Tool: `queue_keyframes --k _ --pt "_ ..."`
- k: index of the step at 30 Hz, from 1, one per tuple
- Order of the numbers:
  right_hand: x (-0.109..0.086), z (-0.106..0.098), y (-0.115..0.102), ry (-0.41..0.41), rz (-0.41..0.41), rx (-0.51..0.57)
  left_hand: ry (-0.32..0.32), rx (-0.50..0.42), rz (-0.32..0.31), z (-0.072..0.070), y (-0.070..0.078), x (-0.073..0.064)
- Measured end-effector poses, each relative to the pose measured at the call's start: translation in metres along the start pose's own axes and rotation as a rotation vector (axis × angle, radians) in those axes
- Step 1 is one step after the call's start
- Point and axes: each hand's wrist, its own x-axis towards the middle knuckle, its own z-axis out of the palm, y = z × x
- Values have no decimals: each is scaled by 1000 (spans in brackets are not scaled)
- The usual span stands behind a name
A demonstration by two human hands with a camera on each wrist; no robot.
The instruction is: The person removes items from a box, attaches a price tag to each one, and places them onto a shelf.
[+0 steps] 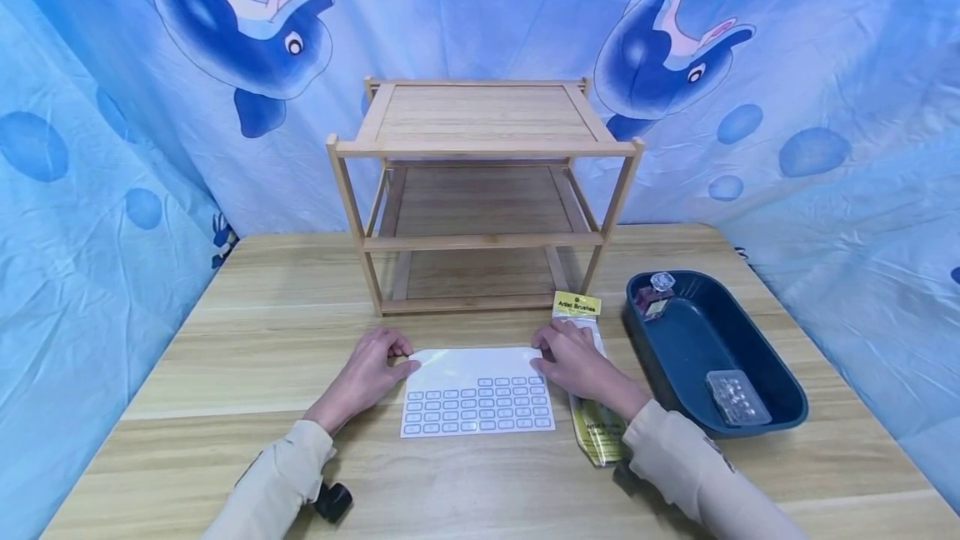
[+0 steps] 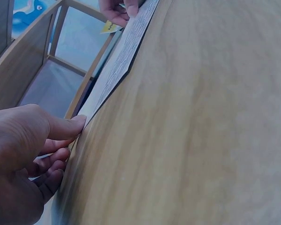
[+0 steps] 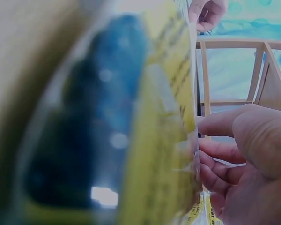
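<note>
A white sheet of blue-outlined labels (image 1: 477, 407) lies low over the wooden table, its upper strip bare of labels. At its top left corner my left hand (image 1: 369, 369) pinches the edge between thumb and fingers; the left wrist view shows the thumb over the corner of the sheet. My right hand (image 1: 576, 359) pinches the top right corner in the head view. Under the right hand and wrist lies a clear packet of artist brushes (image 1: 600, 432) with a yellow header. In the right wrist view this packet (image 3: 154, 136) is blurred and hides the sheet.
Behind the sheet stands a three-tier wooden shelf (image 1: 480, 147). On the right sits a dark blue tub (image 1: 720, 332) holding a small bottle (image 1: 654, 298) and a clear plastic box (image 1: 738, 398). A blue dolphin-print curtain (image 1: 480, 7) surrounds the table (image 1: 225, 357).
</note>
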Motion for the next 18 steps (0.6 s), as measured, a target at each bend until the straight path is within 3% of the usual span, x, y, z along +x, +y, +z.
queue_keyframes --k 8,18 --pt "-1 -1 0 -20 5 73 -2 -48 27 2 -2 1" --pt "-2 -2 -2 58 -23 185 -12 -203 45 4 -5 -1"
